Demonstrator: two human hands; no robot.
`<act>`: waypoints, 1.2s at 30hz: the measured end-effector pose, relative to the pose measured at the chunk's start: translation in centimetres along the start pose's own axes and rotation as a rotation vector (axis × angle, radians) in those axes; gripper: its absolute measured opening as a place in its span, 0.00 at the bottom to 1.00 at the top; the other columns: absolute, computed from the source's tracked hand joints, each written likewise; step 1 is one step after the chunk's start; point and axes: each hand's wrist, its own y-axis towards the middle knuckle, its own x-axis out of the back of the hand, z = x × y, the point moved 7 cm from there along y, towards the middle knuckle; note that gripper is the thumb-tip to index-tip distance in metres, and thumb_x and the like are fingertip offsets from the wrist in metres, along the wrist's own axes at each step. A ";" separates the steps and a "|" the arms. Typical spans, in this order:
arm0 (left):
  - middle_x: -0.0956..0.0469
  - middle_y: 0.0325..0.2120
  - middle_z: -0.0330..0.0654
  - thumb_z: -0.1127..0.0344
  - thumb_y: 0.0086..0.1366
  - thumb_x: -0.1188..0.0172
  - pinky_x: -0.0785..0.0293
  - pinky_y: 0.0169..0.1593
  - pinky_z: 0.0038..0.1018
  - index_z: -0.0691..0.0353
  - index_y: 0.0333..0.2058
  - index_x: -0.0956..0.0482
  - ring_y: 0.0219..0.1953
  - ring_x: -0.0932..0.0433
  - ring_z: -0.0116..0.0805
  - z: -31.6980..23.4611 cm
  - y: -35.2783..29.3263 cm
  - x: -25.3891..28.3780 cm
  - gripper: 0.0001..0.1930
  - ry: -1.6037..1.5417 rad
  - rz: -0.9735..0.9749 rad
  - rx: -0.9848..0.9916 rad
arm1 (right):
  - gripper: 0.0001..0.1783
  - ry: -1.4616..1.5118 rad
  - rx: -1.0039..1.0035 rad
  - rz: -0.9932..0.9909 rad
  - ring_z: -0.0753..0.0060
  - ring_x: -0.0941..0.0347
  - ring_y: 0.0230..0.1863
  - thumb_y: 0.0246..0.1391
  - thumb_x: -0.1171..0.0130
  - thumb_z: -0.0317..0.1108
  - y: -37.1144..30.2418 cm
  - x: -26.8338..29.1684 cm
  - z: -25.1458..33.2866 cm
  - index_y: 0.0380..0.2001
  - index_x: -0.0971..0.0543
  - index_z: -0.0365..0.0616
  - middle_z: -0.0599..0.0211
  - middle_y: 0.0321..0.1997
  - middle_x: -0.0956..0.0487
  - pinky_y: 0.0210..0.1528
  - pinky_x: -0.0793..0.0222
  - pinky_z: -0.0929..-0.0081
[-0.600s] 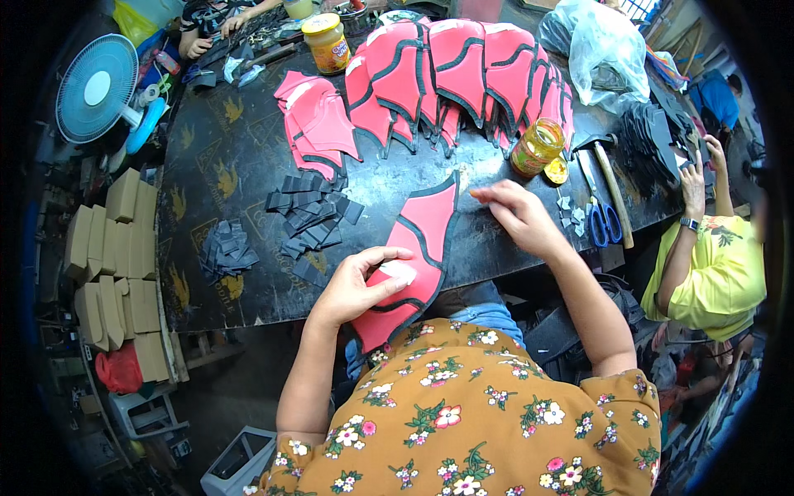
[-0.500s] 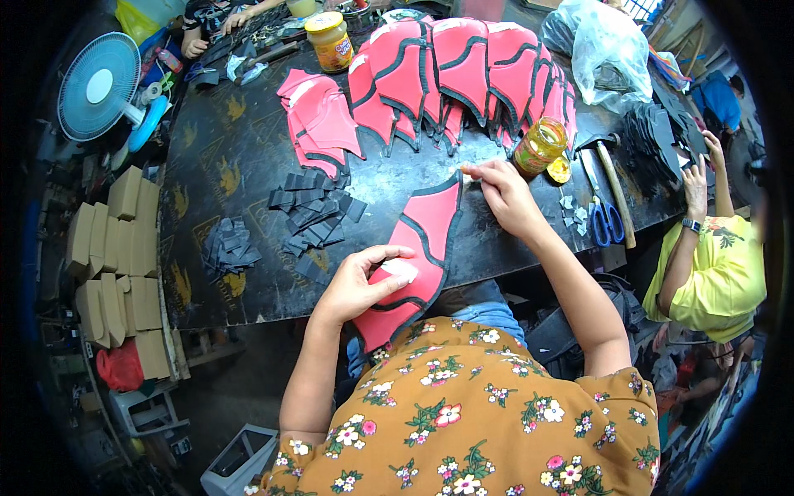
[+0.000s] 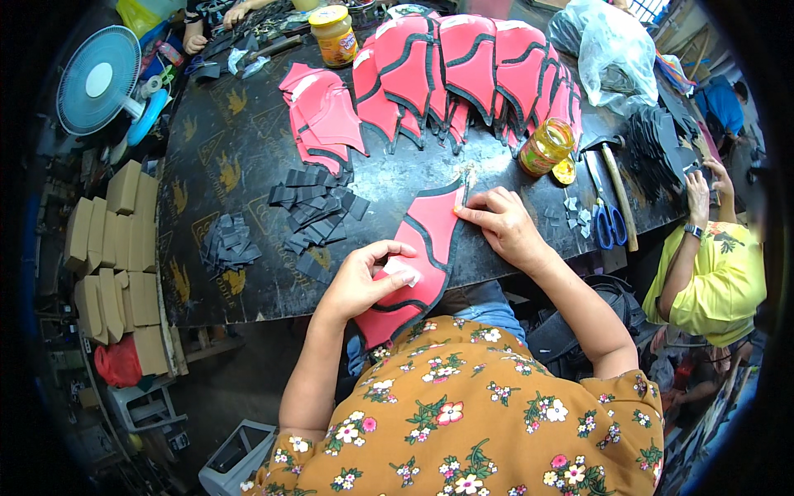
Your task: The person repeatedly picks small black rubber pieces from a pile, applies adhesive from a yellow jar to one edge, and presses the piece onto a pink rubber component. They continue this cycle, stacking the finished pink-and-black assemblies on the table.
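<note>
The left hand [image 3: 362, 283] gripped the pink piece [image 3: 434, 248] across the table edge [image 3: 266, 311]; the right hand [image 3: 503, 227], fingertips together, touched it. An amber-coated open jar [image 3: 544, 150] stood at its two o'clock, a pale-filled lidded jar [image 3: 335, 41] at eleven.

Pink piece [image 3: 426, 263] partly hidden by left grip [image 3: 357, 285], floral shirt [image 3: 463, 397] cut off below

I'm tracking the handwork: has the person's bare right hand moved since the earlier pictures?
Yes: against the open yellowish glass jar, the bare right hand has moved leftward and toward the floral brown shirt.
</note>
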 end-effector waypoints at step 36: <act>0.15 0.45 0.44 0.69 0.70 0.28 0.17 0.52 0.31 0.69 0.58 0.18 0.44 0.11 0.33 -6.3 11.6 3.9 0.21 0.388 -0.944 -0.866 | 0.11 0.125 -0.297 -0.059 0.53 0.20 0.54 0.59 0.28 0.32 0.2 10.5 0.3 0.45 0.09 0.46 0.59 0.49 0.16 0.59 0.27 0.60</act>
